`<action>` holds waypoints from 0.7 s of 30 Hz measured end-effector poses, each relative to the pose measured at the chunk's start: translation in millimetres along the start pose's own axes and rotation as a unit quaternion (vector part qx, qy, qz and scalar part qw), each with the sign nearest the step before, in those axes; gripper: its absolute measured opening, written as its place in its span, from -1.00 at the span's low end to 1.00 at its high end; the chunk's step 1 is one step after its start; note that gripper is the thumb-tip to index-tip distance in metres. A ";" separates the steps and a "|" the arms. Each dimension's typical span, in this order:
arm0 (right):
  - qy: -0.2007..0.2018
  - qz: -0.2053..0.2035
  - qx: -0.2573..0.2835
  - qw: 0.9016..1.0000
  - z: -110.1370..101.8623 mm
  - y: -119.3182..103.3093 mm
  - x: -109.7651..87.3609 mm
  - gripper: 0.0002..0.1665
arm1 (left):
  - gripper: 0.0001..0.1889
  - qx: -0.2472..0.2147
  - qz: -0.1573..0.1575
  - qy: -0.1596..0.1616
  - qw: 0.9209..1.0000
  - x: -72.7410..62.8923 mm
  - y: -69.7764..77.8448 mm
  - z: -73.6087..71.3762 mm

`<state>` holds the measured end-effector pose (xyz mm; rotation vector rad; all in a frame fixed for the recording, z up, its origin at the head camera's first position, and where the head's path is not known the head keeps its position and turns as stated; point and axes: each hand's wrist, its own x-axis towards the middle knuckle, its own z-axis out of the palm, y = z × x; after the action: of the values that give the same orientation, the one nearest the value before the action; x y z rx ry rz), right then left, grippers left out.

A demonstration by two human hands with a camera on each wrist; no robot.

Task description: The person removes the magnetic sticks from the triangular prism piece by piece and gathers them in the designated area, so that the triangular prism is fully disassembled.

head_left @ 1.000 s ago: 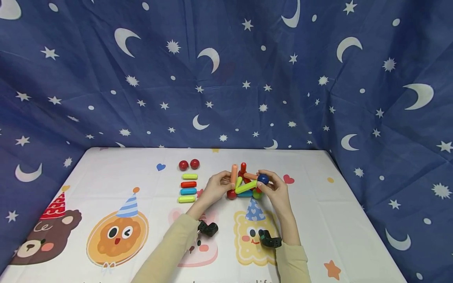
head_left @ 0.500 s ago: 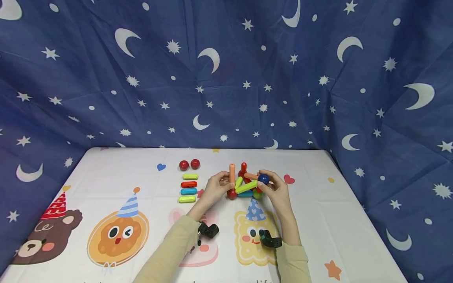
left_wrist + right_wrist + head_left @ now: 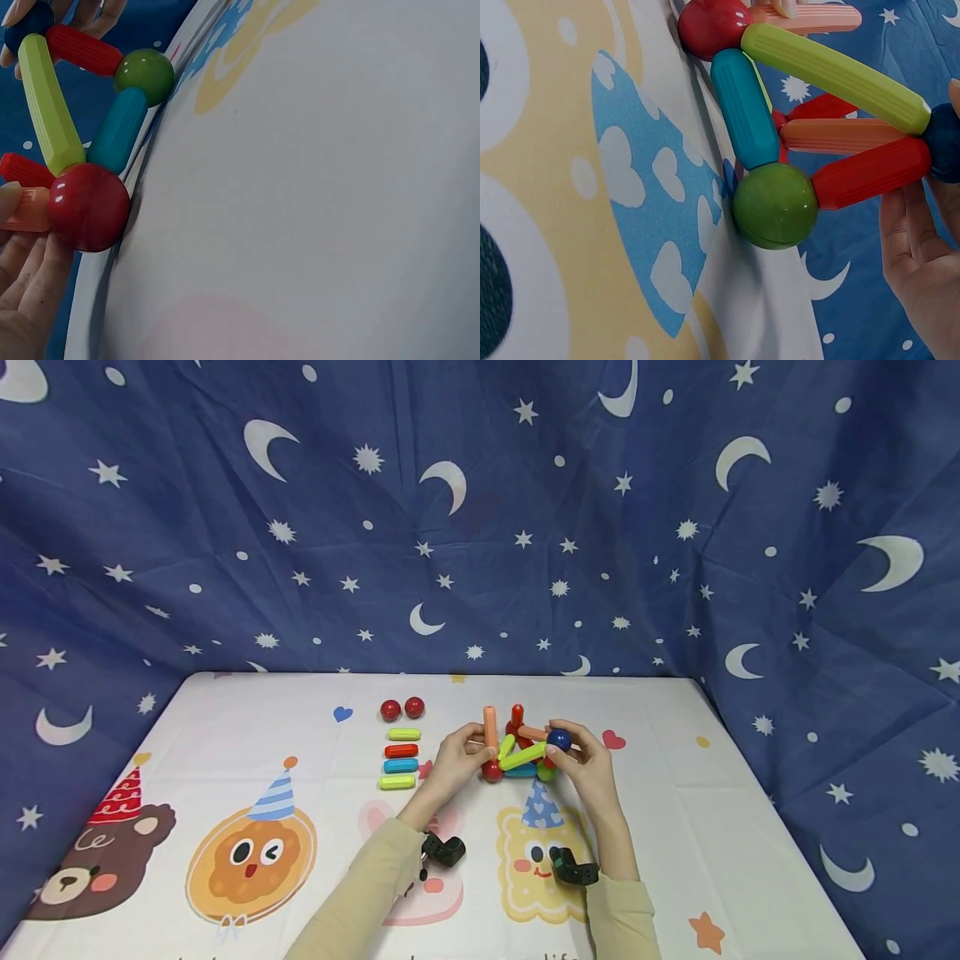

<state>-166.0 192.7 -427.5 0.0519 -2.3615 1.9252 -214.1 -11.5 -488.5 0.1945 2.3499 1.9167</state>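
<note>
In the head view, my left hand [image 3: 456,762] pinches an orange magnetic rod [image 3: 491,725], which stands nearly upright on a red ball [image 3: 492,771]. My right hand [image 3: 591,768] grips a dark blue ball [image 3: 558,740] at the raised right corner of the built frame. A yellow-green rod [image 3: 840,79] slopes from the red ball up to the blue one. Seen from the right wrist, a teal rod [image 3: 744,109] joins the red ball to a green ball [image 3: 775,206], and a red rod [image 3: 871,174] links green to blue. Another red rod [image 3: 517,716] points upward at the back.
Left of the frame, two loose red balls [image 3: 402,708] lie above a column of loose rods: yellow-green [image 3: 404,735], red [image 3: 401,751], blue [image 3: 401,766] and yellow-green again. A printed white cloth [image 3: 255,718] covers the table, with a starry blue curtain [image 3: 480,527] behind.
The orange rod in my left hand has swung slightly to the left at its top, from leaning right to nearly upright. My right hand and the blue ball stay in place.
</note>
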 end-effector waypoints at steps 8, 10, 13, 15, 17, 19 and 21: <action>-0.001 -0.002 0.003 1.000 0.2 -1.0 0.0 -0.54 | -0.72 -0.009 0.008 0.010 1.000 -1.1 -2.2 0.8; -0.002 -0.003 0.003 1.000 0.2 -0.9 0.0 -0.54 | -0.72 -0.011 0.009 0.010 1.000 -1.3 -2.3 0.6; -0.002 -0.004 0.001 1.000 0.4 -0.6 0.0 -0.53 | -0.71 -0.020 0.006 0.013 1.000 -0.7 -3.5 0.5; -0.003 -0.006 0.001 1.000 0.6 -0.7 0.1 -0.53 | -0.70 -0.043 0.001 0.018 0.999 -0.3 -3.0 -0.3; -0.004 -0.006 0.003 1.000 0.8 -0.9 0.2 -0.54 | -0.69 -0.061 -0.002 0.024 0.998 -0.2 -1.4 -1.5; -0.004 -0.006 0.007 1.000 0.8 -0.9 0.2 -0.55 | -0.68 -0.078 -0.004 0.027 0.997 -0.4 0.6 -3.6; -0.004 -0.006 0.008 1.000 0.9 -0.6 0.4 -0.55 | -0.69 -0.086 -0.002 0.028 0.996 -1.6 2.9 -6.3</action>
<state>-166.4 191.8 -427.0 0.0752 -2.3450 1.9418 -213.4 -17.3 -484.4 0.1232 2.2006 2.1360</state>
